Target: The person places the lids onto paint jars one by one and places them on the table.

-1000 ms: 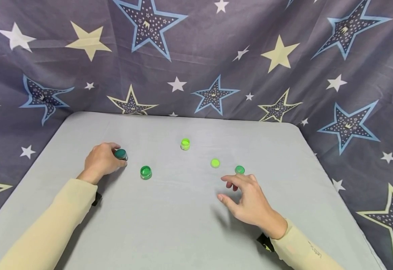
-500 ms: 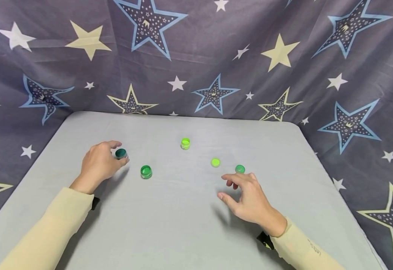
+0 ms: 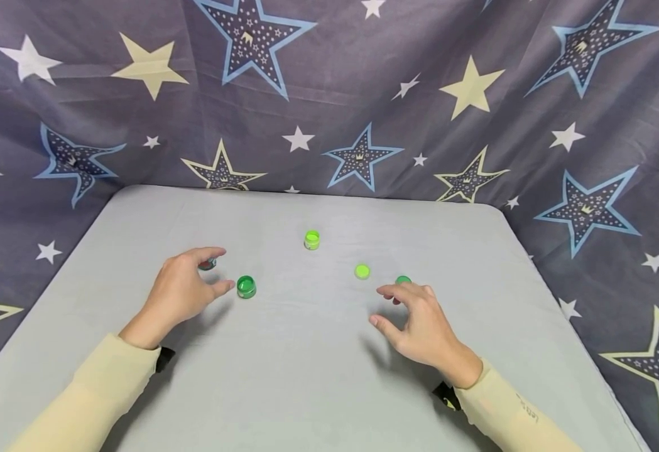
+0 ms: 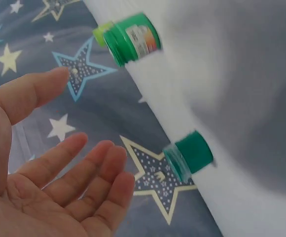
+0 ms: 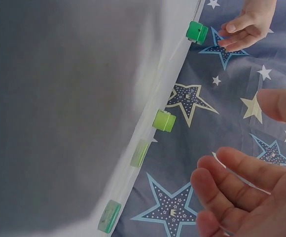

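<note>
My left hand (image 3: 185, 289) hovers with thumb and fingers spread, holding nothing. It partly covers a small dark teal jar (image 3: 208, 264) in the head view, and its thumb tip is right by a small green jar (image 3: 246, 287) with no lid on it. The left wrist view shows both the labelled green jar (image 4: 135, 39) and the teal jar (image 4: 195, 154) beyond the fingers. Over the right side of the table hangs my right hand (image 3: 422, 326), fingers loosely bent and holding nothing. Its fingers overlap a green lid (image 3: 403, 279); a lime lid (image 3: 362, 271) lies just left of them.
An uncovered lime jar (image 3: 311, 240) stands near the middle back of the table (image 3: 284, 376). A star-printed cloth (image 3: 329, 94) hangs behind the table and along both sides.
My left hand has let go of the teal jar and moved right, toward the green jar. The right hand has hardly moved.
</note>
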### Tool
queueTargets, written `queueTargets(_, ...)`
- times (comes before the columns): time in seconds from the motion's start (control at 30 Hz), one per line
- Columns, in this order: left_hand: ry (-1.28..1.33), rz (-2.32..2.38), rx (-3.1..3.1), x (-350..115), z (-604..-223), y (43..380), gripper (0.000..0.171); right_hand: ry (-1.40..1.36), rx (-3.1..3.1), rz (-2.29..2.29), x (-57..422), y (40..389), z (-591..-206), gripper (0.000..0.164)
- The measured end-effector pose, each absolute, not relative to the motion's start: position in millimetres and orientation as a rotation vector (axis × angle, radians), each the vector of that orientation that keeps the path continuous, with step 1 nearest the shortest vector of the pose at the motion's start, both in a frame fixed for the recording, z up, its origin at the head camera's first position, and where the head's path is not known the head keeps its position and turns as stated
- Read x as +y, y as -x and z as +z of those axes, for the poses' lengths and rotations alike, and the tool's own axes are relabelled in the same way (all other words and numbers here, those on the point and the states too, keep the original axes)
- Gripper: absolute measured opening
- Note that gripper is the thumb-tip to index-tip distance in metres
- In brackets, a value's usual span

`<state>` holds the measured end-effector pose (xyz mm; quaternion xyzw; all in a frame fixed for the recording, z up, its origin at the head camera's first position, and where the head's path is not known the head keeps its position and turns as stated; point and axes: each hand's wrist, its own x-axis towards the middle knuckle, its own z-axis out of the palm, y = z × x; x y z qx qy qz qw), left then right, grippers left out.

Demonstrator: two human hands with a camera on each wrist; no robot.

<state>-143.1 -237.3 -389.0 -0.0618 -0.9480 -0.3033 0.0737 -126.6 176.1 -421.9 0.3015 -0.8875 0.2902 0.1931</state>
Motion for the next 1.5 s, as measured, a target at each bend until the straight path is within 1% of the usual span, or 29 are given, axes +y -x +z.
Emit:
queueTargets(0.33,0.184,-1.124,-2.897,-231.6,-396.9,140.2,0.068,-0.825,-2.499,0.818,182.1,130.1,-421.3,0.039)
queueTargets(0.53,0.165,-1.093,-2.962,-228.8,-404.3,144.4,0.068,-0.807,-2.511,0.822,183.0,129.3,-421.0,0.039)
queueTargets(1.13,0.182,-0.865,-3.066,-215.1,-420.3,160.9,0.056,-0.790,-2.532,0.811,185.1,131.3,-423.2,0.039)
queueTargets(1.37,0.176,-0.805,-3.110,-211.8,-424.0,165.8,0.041,-0.787,-2.536,0.809,185.6,132.0,-424.5,0.038)
queueTargets(1.5,0.175,-0.788,-3.120,-211.0,-425.0,167.8,0.036,-0.781,-2.534,0.812,185.9,132.9,-426.1,0.038)
